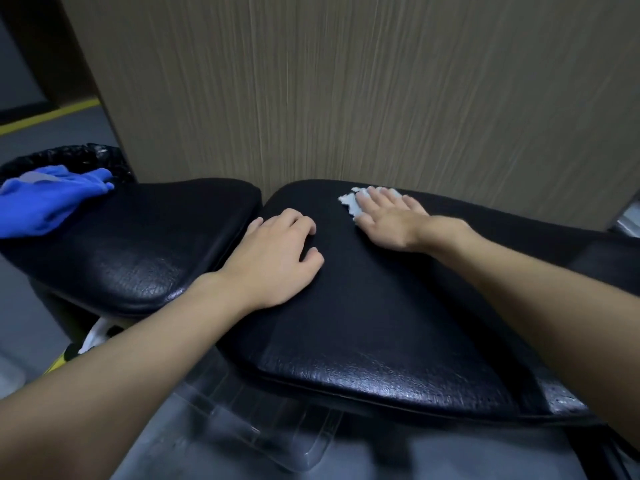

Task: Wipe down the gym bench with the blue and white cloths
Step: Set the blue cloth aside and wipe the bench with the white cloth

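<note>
The gym bench has two black padded cushions: a seat pad [138, 244] on the left and a longer back pad [363, 323] on the right. My right hand [391, 220] lies flat with straight fingers on a white cloth [349, 200], pressing it onto the far end of the back pad. My left hand [280, 258] rests on the back pad's left edge by the gap, fingers loosely bent, holding nothing. A blue cloth [45, 199] lies bunched on the far left end of the seat pad.
A wood-grain panel [346, 91] stands right behind the bench. A bin lined with a black bag [76, 157] sits behind the blue cloth. Grey floor with a yellow line [48, 117] is at the left. Bench frame parts [249, 420] show below the pads.
</note>
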Motion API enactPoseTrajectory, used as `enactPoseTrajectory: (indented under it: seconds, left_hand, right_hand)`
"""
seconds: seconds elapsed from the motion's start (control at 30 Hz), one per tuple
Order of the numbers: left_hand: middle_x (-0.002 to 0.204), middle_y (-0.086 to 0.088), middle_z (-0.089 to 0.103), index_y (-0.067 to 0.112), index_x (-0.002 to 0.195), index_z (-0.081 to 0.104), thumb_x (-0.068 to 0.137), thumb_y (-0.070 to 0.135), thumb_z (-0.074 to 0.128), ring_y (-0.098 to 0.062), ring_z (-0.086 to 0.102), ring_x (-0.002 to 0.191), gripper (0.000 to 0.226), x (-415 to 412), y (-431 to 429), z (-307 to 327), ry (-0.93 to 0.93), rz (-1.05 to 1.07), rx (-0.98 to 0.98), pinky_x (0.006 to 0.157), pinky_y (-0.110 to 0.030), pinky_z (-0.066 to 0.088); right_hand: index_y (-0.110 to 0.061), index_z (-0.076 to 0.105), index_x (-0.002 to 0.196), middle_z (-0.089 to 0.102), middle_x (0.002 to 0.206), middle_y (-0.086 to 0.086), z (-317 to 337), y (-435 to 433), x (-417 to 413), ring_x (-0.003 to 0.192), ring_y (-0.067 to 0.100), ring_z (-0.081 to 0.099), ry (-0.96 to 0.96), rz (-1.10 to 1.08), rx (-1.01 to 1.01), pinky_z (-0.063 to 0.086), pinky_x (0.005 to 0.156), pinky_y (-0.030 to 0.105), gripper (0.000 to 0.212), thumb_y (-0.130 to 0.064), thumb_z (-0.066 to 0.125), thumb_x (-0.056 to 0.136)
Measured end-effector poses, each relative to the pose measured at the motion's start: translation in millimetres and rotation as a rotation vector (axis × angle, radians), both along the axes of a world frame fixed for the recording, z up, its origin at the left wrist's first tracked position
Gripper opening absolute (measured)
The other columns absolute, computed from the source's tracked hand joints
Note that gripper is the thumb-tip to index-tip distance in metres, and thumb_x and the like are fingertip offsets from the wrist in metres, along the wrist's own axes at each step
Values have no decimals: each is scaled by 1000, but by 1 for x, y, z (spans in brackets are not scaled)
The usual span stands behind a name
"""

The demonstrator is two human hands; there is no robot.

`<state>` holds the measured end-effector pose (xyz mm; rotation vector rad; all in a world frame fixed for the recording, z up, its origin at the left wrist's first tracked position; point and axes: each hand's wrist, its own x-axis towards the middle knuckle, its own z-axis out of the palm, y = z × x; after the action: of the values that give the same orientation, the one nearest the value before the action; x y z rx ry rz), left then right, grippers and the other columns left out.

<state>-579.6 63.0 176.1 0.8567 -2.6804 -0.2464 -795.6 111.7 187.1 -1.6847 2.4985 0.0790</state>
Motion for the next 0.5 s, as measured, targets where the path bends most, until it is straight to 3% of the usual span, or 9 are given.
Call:
enactPoseTrajectory:
  seconds: [0.27, 0.37, 0.5]
  left_hand:
    - [133, 4, 52, 16, 125, 56, 94, 24, 41, -17, 50, 117, 35, 0, 5, 3, 32, 18, 48, 108, -40, 31]
    - [134, 4, 52, 16, 126, 56, 94, 25, 44, -18, 50, 118, 35, 1, 8, 6, 18, 22, 36, 106, -40, 34]
    - [131, 10, 54, 19, 121, 62, 91, 17, 48, -11, 50, 120, 33, -7, 13, 9, 78, -53, 126, 109, -41, 35]
  right_hand:
    - [-22, -7, 155, -14, 163, -3, 4, 127, 100, 148, 14, -17, 48, 363, -26, -7, 120, 40, 63, -49, 9, 100]
    - [-22, -2, 155, -10, 164, -1, 2, 160, 118, 148, 16, -16, 52, 442, -44, -10, 119, 38, 67, -49, 5, 95]
    - [-24, -1, 156, -8, 164, -2, -2, 168, 116, 149, 15, -15, 48, 470, -65, -9, 119, 37, 63, -49, 14, 100]
